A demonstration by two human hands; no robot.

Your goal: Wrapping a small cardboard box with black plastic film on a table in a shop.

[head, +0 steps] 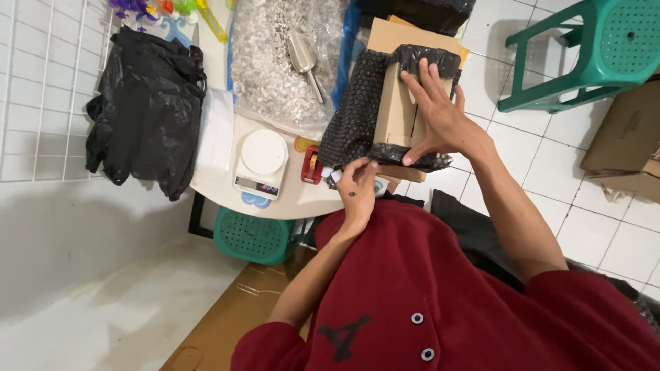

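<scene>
White-tiled floor, round desk (220, 185); right hand (440, 117) spread flat, pressing black bubble wrap (354, 117) onto cardboard box (397, 103); left hand (357, 185) pinching wrap's lower edge at desk's near edge.

A small round white counter (220, 180) carries the goods. On it sit a white kitchen scale (261, 163), a red tape dispenser (312, 165) just beside the scale, and a clear bag of pale chips (275, 62) with a metal scoop (304, 58) lying in them. A cardboard box (399, 103), partly wrapped in black bubble wrap (354, 113), rests at the counter's edge.
</scene>
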